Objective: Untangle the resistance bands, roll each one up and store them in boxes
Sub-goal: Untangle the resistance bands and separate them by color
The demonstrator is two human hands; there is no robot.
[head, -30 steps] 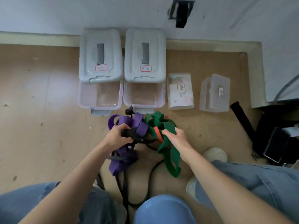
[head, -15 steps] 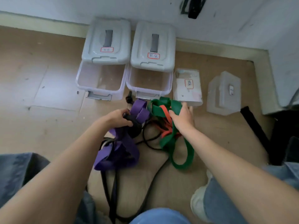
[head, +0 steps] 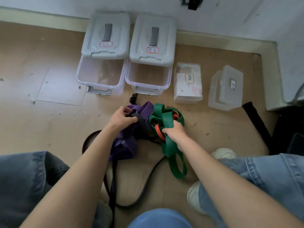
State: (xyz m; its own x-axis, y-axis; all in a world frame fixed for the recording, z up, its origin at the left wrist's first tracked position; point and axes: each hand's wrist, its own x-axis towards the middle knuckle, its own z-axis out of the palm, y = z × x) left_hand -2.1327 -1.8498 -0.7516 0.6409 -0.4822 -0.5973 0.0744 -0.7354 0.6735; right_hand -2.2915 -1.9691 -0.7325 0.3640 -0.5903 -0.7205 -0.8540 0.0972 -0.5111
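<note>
The tangled bands lie on the floor (head: 49,122) before two open boxes (head: 100,78). Left hand (head: 121,120) grips the purple band (head: 144,108) and a black band (head: 139,116). Right hand (head: 172,130) clenches the green band (head: 166,119); an orange band (head: 158,131) is intertwined.

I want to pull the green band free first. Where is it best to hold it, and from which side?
Probably grip the green band at its free loop lying on the floor near the right hand, coming from the person's side: that end hangs clear of the knot with the orange band.
</note>
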